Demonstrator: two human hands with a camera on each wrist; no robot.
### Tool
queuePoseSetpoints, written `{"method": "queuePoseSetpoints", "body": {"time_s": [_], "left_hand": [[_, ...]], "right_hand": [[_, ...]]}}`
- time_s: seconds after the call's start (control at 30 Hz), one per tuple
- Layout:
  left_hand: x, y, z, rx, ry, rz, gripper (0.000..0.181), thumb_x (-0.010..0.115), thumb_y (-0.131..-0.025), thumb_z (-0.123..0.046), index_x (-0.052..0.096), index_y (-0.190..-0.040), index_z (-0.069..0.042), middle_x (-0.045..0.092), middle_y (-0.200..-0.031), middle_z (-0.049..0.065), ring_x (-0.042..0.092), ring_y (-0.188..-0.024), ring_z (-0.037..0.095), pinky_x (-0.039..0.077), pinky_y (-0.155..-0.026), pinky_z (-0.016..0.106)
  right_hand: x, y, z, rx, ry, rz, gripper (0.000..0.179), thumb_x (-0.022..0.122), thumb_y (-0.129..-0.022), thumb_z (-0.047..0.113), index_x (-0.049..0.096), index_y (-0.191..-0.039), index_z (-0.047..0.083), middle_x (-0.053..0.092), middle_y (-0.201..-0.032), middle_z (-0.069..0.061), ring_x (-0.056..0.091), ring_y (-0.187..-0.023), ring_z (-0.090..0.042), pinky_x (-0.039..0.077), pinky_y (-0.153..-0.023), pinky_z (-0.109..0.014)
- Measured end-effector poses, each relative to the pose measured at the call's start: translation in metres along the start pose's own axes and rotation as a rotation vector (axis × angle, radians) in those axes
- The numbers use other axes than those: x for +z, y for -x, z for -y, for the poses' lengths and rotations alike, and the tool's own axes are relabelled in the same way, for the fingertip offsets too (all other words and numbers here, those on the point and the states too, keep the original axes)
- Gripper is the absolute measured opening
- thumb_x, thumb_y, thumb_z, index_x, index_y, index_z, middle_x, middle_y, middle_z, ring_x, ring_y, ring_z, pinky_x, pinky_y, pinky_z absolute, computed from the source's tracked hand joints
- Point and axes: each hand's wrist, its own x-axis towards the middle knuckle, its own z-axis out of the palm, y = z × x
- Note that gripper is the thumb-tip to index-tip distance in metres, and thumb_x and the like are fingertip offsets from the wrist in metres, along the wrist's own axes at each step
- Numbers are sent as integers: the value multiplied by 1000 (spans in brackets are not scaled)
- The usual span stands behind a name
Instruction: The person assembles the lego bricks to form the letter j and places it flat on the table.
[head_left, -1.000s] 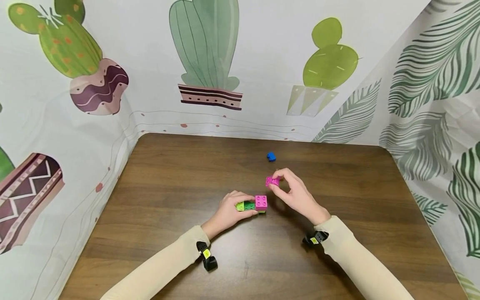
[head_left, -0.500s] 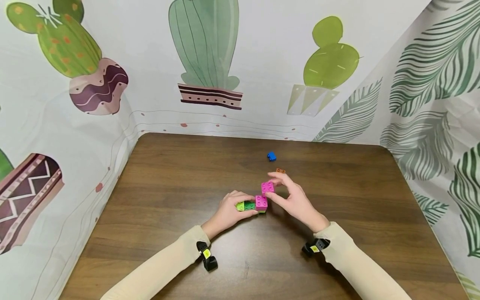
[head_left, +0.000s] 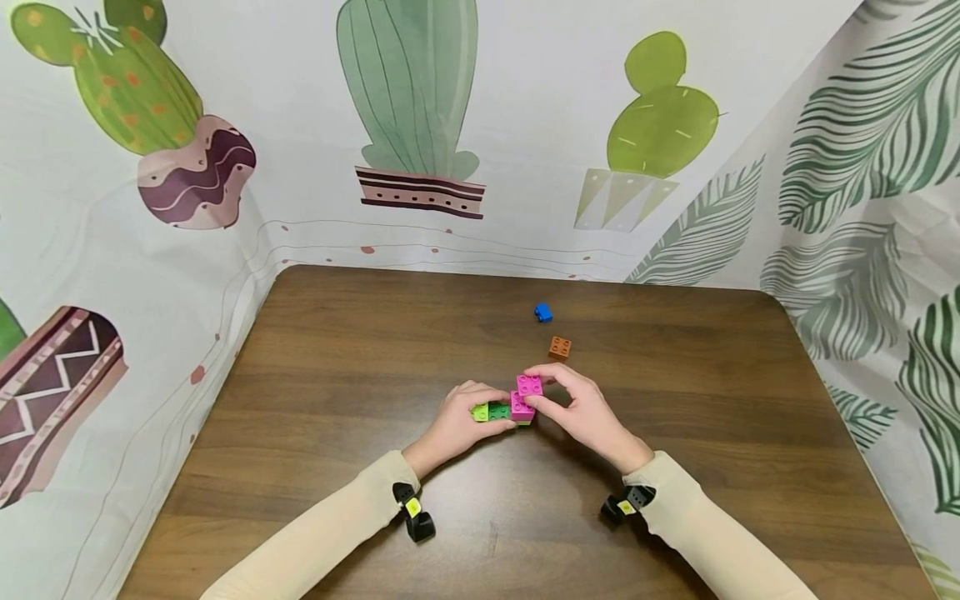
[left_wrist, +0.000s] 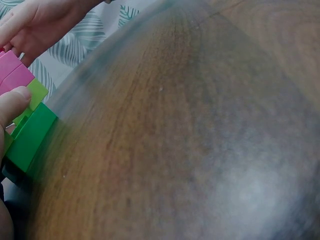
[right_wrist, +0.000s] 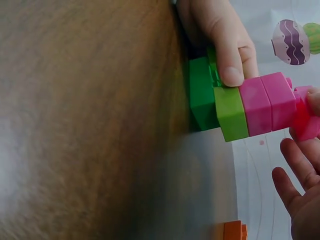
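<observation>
My left hand (head_left: 456,419) grips a built-up group of toy building bricks low over the table. In the right wrist view its layers show: a dark green brick (right_wrist: 202,97) at the base, a lime brick (right_wrist: 232,116) above, then two pink bricks (right_wrist: 260,106) stacked on that. Another lime brick (head_left: 480,412) sits at the left end, partly behind the fingers. Between thumb and fingers, my right hand (head_left: 588,414) pinches a loose pink brick (head_left: 529,384). It stands right at the studs of the pink stack, slightly offset and tilted in the right wrist view.
An orange brick (head_left: 559,347) lies on the wooden table (head_left: 360,350) beyond the right hand. Farther back is a blue brick (head_left: 543,312), on its side. A white cloth (head_left: 525,125) printed with cacti and leaves hangs behind the table.
My right hand has brought the pink brick left and toward the body, from beside the stack to over it. The orange brick has come into view. My left hand stays put.
</observation>
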Motion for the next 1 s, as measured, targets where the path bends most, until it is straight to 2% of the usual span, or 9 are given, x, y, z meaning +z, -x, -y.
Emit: {"method": "queuePoseSetpoints", "body": {"time_s": [0.17,0.4,0.6,0.87,1.0], "left_hand": [[0,1,0,-18,11,13,38,91,-81,-29,80,-115,-15,76,-108,-3,62,-102,13,49,-92,37],[1,1,2,10,3,-7,37,91,-81,-28,80,-114,-15,76,-106,-3,63,-99,13,49,-91,37],[2,-1,3,21,-5,-10,37,92,-81,-29,80,-113,-15,76,-107,-2,63,-100,14,49,-91,37],[1,-1,2,0,1,7,37,91,-81,-29,80,-114,-15,76,-107,-2,62,-101,14,48,-93,38],[2,0,3,5,-1,8,37,91,-81,-29,80,-114,-15,76,-107,-2,62,-101,14,48,-93,38]], "right_hand": [[3,2,2,42,-23,9,34,79,-93,8,68,-125,14,73,-113,1,66,-104,-14,55,-91,-53],[2,3,3,49,-38,45,34,78,-94,9,66,-126,14,73,-117,0,67,-107,-15,55,-92,-56],[2,3,4,28,-28,87,36,77,-95,11,64,-128,16,71,-121,0,67,-109,-16,55,-91,-57],[3,4,3,-20,9,92,38,79,-94,10,63,-128,17,71,-120,2,67,-106,-16,57,-90,-49],[3,5,3,-31,25,98,38,79,-94,11,63,-128,18,71,-119,4,67,-105,-15,56,-90,-49]]}}
